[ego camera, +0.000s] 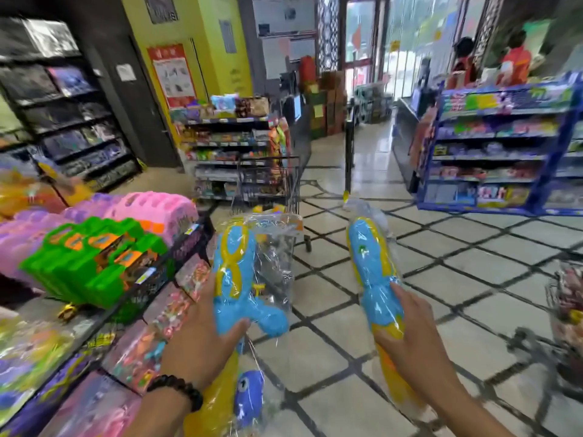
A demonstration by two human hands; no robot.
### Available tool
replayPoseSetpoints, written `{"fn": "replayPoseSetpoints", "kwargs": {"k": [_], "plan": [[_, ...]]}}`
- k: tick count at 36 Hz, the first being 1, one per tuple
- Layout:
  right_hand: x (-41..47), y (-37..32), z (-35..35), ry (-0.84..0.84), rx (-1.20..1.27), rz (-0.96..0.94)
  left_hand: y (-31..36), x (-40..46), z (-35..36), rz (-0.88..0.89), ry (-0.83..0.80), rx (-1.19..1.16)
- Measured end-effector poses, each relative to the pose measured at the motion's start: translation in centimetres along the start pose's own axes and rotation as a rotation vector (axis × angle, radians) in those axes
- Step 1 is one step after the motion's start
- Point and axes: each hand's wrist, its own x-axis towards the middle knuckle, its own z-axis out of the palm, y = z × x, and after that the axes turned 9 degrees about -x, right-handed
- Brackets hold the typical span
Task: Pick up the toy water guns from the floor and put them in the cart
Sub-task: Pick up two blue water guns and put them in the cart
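I hold one blue-and-yellow toy water gun in clear plastic wrap in each hand, both raised above the tiled floor. My left hand [202, 339] grips the left water gun [239, 279] around its blue body. My right hand [413, 329] grips the right water gun [372, 266] near its yellow rear end. The black wire cart [268, 181] stands ahead in the aisle, just beyond the tips of both guns; some wrapped items show at its near side.
A low display shelf [94, 247] on the left is stacked with pink and green toys. Stocked shelves [504, 146] stand at the right and centre back. A wire basket [568, 304] with goods sits at the right edge. Tiled floor [457, 247] stretches ahead.
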Motion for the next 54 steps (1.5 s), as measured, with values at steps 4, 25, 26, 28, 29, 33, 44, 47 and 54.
{"fn": "replayPoseSetpoints", "kwargs": {"k": [4,25,26,28,29,33,44,47,54], "plan": [[7.3,-1.4,1.7,-0.032,0.037,-0.024,0.3,4.8,0.8,-0.035,0.014,0.010],[43.7,-8.3,18.7,-0.093,0.027,-0.106,-10.8,42.2,7.7,-0.167,0.135,-0.107],[45.4,-8.7,19.3,-0.094,0.025,-0.113,-11.1,44.2,8.0,-0.168,0.131,-0.090],[48.5,-9.2,20.6,-0.117,0.023,-0.120,-11.6,47.9,8.7,-0.201,0.112,-0.099],[49.9,-9.4,21.3,-0.131,0.029,-0.121,-11.8,49.5,9.1,-0.210,0.110,-0.106],[55.4,-10.4,24.4,-0.139,0.104,-0.098,-11.8,55.6,10.2,-0.205,0.075,-0.117],[72.6,-9.7,34.2,-0.180,0.208,-0.110,-14.5,70.9,14.5,-0.274,0.025,-0.081],[78.3,-9.2,37.2,-0.218,0.193,-0.119,-14.9,74.9,15.2,-0.332,0.046,-0.051],[87.3,-10.8,41.8,-0.340,0.260,-0.087,-16.7,82.5,16.9,-0.361,0.053,-0.021]]}}
